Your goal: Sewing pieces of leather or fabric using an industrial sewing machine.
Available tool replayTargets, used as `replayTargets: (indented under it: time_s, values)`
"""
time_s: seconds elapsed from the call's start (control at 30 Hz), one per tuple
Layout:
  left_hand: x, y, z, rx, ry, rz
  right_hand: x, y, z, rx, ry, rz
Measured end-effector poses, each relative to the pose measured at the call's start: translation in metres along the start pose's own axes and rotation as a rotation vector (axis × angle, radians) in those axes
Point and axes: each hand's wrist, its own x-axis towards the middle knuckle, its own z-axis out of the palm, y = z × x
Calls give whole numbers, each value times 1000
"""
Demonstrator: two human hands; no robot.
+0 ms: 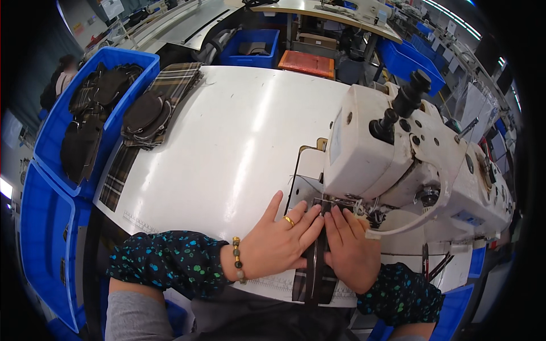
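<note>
My left hand [281, 238] lies with fingers stretched and thumb spread, its fingertips pressing the left side of a dark strip, which looks like zipper tape [313, 278]. Against the strip's right side rests my right hand [354, 250], fingers flat and pointing at the needle area. Brown plaid fabric [328, 287] shows under the strip at the table's front edge. The strip runs up between both hands to the white sewing machine [358, 153]; the presser foot area is partly hidden by the machine head and my fingertips.
Plaid fabric pieces [181, 77] with dark rounded parts [147, 113] on top lie at the table's left. Beside them stands a blue bin [149, 63] of similar pieces. A second blue bin [42, 227] sits nearer. Tweezers or snips [441, 266] lie right of my right hand.
</note>
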Motion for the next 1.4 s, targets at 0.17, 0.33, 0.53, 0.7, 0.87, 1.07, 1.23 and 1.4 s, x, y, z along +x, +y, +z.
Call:
replayTargets:
  time_s: [0.17, 0.33, 0.53, 0.7, 0.87, 1.07, 1.23, 1.4]
  values:
    - [0, 0, -2, 60, -32, -5, 1, -2, -2, -18, -5, -16]
    - [1, -3, 0, 71, -59, 2, 1, -3, -5, -15, -34, -22]
    - [-3, -1, 2, 80, -6, 31, 1, -3, -7, -29, -49, -17]
    - [-4, 1, 3, 96, 6, 24, 2, -2, -6, -20, -47, -10]
    - [-5, 4, 2, 120, 8, 4, 2, -2, -5, -38, -11, -38]
    - [-5, 1, 2, 103, 45, 3, 2, -2, -6, -35, -8, -44]
    - [-3, -1, 3, 54, 86, 6, 2, -1, -7, -23, -21, -39]
    - [-3, -4, 1, 11, 89, 13, 2, -1, -5, -25, -40, -20]
